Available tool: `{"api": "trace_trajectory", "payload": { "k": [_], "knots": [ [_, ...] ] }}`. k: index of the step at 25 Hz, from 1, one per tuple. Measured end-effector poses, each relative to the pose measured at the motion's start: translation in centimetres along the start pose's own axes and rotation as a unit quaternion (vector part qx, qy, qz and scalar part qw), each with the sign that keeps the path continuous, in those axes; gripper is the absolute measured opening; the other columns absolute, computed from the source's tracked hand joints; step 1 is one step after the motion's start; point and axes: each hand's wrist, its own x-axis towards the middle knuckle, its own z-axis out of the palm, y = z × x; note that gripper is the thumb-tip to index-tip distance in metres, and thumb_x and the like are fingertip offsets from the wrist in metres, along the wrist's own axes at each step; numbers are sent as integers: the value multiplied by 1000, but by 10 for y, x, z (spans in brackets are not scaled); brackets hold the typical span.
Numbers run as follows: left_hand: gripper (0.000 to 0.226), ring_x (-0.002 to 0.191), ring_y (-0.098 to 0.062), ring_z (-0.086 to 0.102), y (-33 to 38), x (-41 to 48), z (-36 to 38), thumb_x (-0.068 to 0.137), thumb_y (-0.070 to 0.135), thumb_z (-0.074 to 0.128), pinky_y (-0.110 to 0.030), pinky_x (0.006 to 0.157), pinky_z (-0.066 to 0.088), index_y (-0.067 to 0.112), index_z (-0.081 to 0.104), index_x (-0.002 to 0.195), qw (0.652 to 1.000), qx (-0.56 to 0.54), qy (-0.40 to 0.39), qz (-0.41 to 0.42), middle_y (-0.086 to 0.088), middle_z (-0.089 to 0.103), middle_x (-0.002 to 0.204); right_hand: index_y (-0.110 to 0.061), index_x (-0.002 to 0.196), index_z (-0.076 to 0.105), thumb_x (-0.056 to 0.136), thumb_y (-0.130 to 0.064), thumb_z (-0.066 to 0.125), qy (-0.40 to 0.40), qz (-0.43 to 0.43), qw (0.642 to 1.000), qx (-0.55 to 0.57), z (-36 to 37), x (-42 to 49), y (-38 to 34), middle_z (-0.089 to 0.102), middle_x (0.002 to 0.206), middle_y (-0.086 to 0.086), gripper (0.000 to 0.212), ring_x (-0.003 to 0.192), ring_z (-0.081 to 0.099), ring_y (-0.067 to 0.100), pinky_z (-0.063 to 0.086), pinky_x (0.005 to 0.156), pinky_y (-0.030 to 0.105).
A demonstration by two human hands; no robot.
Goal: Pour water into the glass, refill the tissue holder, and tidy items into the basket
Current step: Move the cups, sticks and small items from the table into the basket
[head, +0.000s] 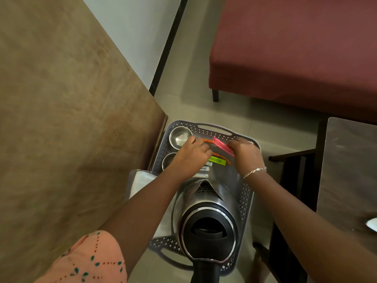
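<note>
Grey plastic basket (214, 126) is standing low between the brown table (61, 119) and the dark table (346, 170), and both hands are working in its far half. Our left hand (191, 152) is pinching the end of an orange stick (208, 141) with curled fingers, just beside the steel bowl (180, 136). Our right hand (244, 154) is pinching a pink strip (222, 146) by its near end, and the strip is crossing over the orange stick. We are judging that the tidying step is in hand, so we are trying to lay each piece flat on the basket floor, parallel to the green pad (217, 160) and the batteries (204, 169), and to free the fingers only when the piece is touching down. Otherwise it may bounce or catch in the holes of the wall. The room is tight. The kettle (206, 217) is filling the near half, and our forearms are passing on both sides of its spout, so we are thinking to lift the hands straight up, not to pull them back. On the left the table edge is close to the basket rim and a white tissue (140, 180) is lying there. On the right the rim is under our knuckles. Open floor is showing only beyond the far handle, toward the red sofa (295, 48).
</note>
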Motion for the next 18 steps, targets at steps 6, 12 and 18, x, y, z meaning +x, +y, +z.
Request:
{"api": "trace_trajectory", "payload": {
  "k": [6, 12, 18],
  "knots": [
    [23, 62, -19, 57, 6, -1, -5, 70, 9, 44, -30, 69, 33, 19, 65, 67, 999, -6, 30, 19, 4, 60, 58, -13, 106, 63, 83, -1, 52, -68, 8, 997, -26, 2, -20, 11, 61, 103, 14, 28, 94, 59, 35, 48, 73, 36],
    [17, 63, -18, 59, 5, -23, 3, 68, 11, 50, -31, 74, 32, 19, 64, 63, 999, 21, 9, 30, 3, 62, 59, -7, 105, 61, 86, 0, 46, -118, -26, 988, -99, 3, -12, 9, 61, 105, 18, 25, 99, 60, 35, 47, 78, 37],
    [12, 62, -20, 57, 5, -11, -5, 59, 8, 65, -31, 72, 30, 18, 61, 63, 1000, 5, -3, 24, 2, 59, 58, -2, 104, 59, 89, -3, 44, -109, -15, 987, -117, -5, -4, 8, 60, 109, 21, 21, 103, 57, 36, 46, 80, 36]
  ]
}}
